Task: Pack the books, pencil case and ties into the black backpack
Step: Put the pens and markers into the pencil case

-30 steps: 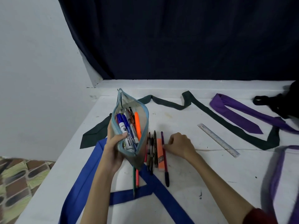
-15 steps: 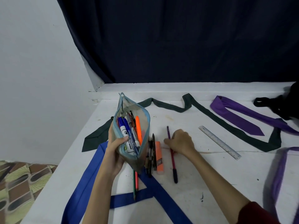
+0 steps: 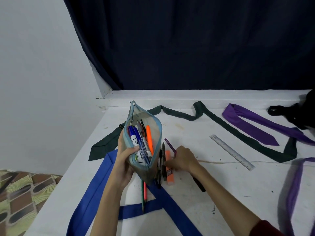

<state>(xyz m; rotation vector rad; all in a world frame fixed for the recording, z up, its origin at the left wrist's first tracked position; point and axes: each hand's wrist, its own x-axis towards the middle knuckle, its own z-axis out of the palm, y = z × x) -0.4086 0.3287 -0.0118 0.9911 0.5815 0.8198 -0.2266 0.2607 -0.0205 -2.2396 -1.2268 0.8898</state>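
Two hands work over the white bench (image 3: 221,193): the left hand (image 3: 125,160) grips the open pencil case (image 3: 144,142) upright above a blue tie (image 3: 95,189), the right hand (image 3: 185,160) pinches a purple pen (image 3: 170,145) beside it. Farther off lie a ruler (image 3: 231,152), green tie (image 3: 221,123) and purple tie (image 3: 252,126) — the backpack (image 3: 303,114) at the far right edge.

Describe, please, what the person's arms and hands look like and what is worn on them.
Both forearms are bare. The left hand and the right hand wear no gloves, and I can make out no rings, watch or bracelet. A dark red sleeve shows on the right upper arm at the frame's lower edge; no sleeve is visible on the left arm.
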